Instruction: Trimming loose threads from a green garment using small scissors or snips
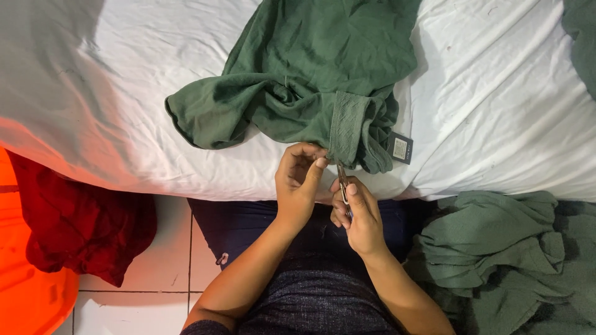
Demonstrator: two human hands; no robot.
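A dark green garment [310, 68] lies crumpled on a white bedsheet [496, 111], with a small dark tag [400, 147] hanging at its lower right. My left hand [299, 180] pinches the garment's ribbed hem at the bed's edge. My right hand [357, 214] sits just below and to the right, gripping a small thin metal tool [342, 180], likely thread snips, whose tip points up at the hem. Both forearms reach up from my lap.
A heap of lighter green garments [503, 248] sits at the right beside my lap. A dark red cloth [81, 223] hangs over an orange container [25, 285] at the left. White floor tiles [167, 273] show below the bed. More green fabric [583, 37] lies top right.
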